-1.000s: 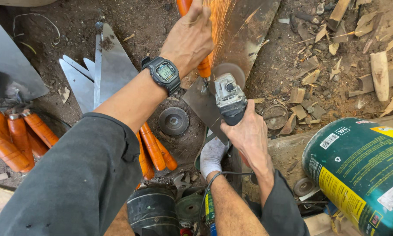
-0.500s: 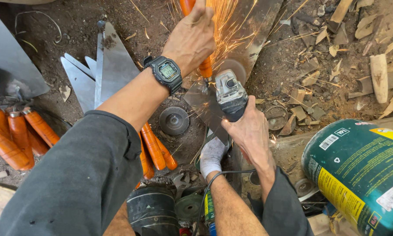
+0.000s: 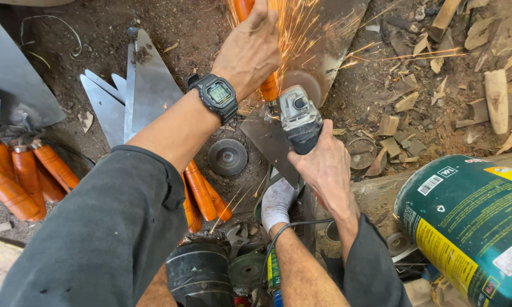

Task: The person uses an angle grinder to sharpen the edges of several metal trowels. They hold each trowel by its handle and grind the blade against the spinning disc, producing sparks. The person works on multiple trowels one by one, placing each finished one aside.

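From the head camera, looking straight down, the right hand (image 3: 327,170) is wrapping closed around the dark body of an angle grinder (image 3: 297,118), whose disc is biting into a long metal blade (image 3: 324,51) lying on the dirt and running up toward the top edge of the frame. The left hand (image 3: 250,51), a digital wristwatch (image 3: 216,94) on its wrist, is closing around an orange handle (image 3: 267,85) at the blade, just beside the disc, and sparks (image 3: 313,40) are flying up and to the right over the wood chips (image 3: 415,96). The risk, as I judge it, is sitting mainly in that closeness: both hands are bare, and if the disc is grabbing or the blade is shifting under it, the grinder could be kicking toward the left fingers. The sparks are landing among dry wood scraps, which could be smouldering unnoticed. The grinder's cord (image 3: 279,239) is trailing near a white-socked foot (image 3: 276,199) that is pressing down beside the blade, so a snag or a slip there could be jerking the tool off line. A green paint can (image 3: 466,222) is lying close on the right, within reach of stray sparks. A spare grinding disc (image 3: 227,156), finished blades (image 3: 136,91) and orange-handled tools (image 3: 23,170) are crowding the ground nearby.
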